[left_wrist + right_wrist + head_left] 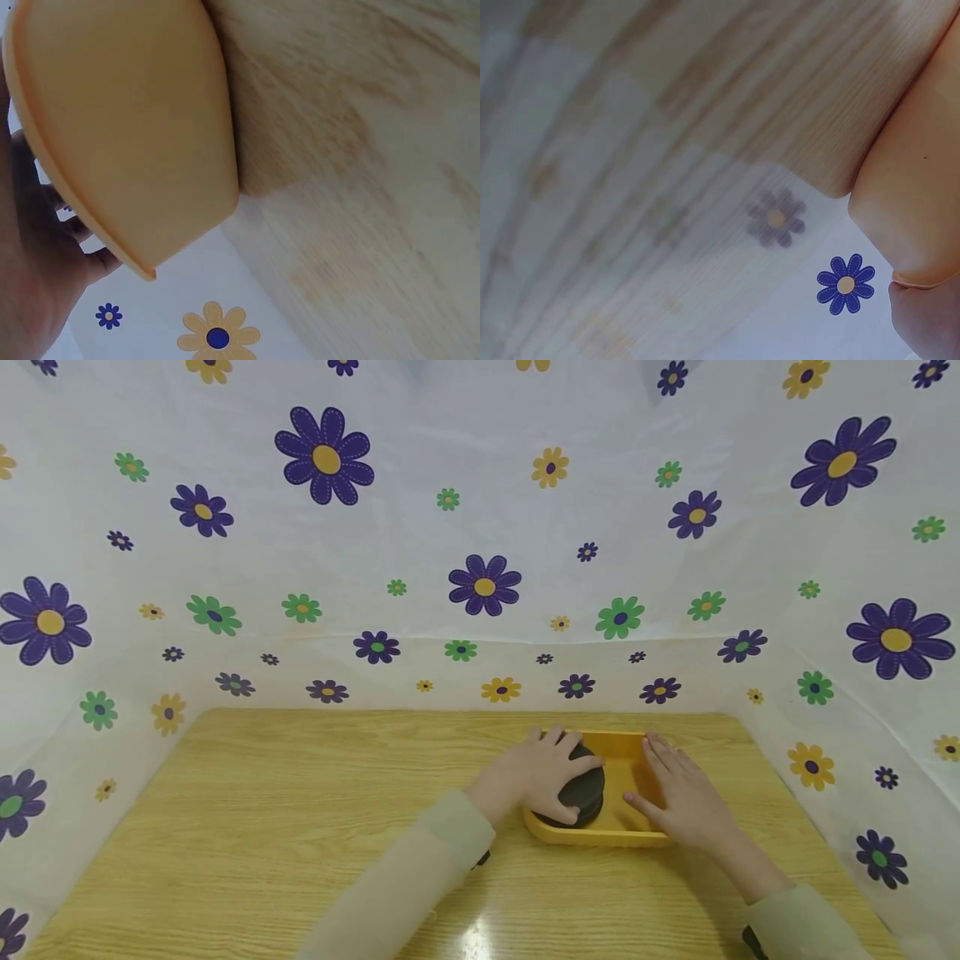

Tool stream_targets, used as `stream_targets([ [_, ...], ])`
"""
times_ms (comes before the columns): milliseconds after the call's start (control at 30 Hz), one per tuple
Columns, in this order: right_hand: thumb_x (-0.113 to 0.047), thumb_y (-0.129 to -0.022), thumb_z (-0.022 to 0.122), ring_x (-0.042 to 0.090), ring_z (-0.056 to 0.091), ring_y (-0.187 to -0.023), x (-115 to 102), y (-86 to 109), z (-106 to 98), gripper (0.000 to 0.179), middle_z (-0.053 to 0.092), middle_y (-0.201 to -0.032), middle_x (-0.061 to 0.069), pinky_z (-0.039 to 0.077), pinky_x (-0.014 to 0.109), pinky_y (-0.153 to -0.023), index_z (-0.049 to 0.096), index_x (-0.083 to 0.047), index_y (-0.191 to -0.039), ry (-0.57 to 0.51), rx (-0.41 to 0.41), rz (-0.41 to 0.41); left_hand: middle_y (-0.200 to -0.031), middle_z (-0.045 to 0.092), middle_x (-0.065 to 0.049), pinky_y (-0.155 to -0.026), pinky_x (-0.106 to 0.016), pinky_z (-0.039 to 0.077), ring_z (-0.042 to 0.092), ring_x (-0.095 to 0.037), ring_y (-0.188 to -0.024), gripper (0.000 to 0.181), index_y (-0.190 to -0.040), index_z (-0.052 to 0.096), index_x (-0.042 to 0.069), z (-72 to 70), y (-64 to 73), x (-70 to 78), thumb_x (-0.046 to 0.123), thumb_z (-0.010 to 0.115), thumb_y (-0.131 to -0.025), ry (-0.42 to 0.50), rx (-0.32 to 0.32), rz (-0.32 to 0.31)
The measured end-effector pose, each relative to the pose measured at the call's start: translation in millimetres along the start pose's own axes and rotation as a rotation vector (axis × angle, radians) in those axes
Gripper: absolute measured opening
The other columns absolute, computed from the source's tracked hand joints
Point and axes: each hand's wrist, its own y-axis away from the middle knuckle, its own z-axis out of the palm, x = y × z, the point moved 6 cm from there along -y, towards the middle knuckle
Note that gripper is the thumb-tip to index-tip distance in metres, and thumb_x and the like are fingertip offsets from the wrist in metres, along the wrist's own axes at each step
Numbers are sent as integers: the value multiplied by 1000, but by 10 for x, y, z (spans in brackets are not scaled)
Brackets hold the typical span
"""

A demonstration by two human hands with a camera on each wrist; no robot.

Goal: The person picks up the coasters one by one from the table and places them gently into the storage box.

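A yellow-orange plastic tray (600, 838) with raised walls sits on the right half of the table. Inside its left end is a black round, disc-like thing (583, 793); its exact kind cannot be told. My left hand (542, 774) grips this black thing from above, thumb near the front and fingers spread over the far side. Over the tray's right wall lies my right hand (686, 797), fingers fairly straight along the rim and thumb pointing inward. In the left wrist view the tray's outer wall (135, 135) hides the black thing. The right wrist view shows a tray wall (915, 165) too.
The wood-grain table (300, 793) extends to the left of the tray. White flower-printed cloth (420, 535) hangs behind the table and along both its sides. The tray stands near the table's far right corner.
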Motion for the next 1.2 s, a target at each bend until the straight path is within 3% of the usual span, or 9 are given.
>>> stream_targets([
  [200,-53,-101,63,48,27,-159,-13,4,3,94,27,-171,30,27,64,-125,30,11,-162,-3,6,-13,-165,39,-4,-121,-48,39,42,-26,-147,81,-165,33,41,89,-5,43,67,62,-95,-17,-43,-14],
  [567,-52,-101,64,49,28,-157,-25,8,-10,94,28,-170,31,28,64,-125,31,12,-161,-1,19,-26,-160,45,-2,-119,-43,42,46,-23,-143,75,-161,42,39,153,6,80,67,64,-96,9,-77,-36],
  [900,-53,-101,62,49,26,-158,-26,13,-5,94,26,-171,30,26,64,-126,28,11,-162,-8,10,-19,-158,47,-1,-119,-40,41,46,-22,-142,73,-160,44,38,138,28,48,69,61,-97,16,-61,-38],
  [1200,-51,-101,63,50,28,-157,-16,8,3,93,27,-171,31,27,63,-125,31,11,-161,-1,34,-27,-161,46,-2,-125,-43,37,44,-23,-148,69,-162,43,36,76,103,3,66,57,-101,-47,-26,-17],
])
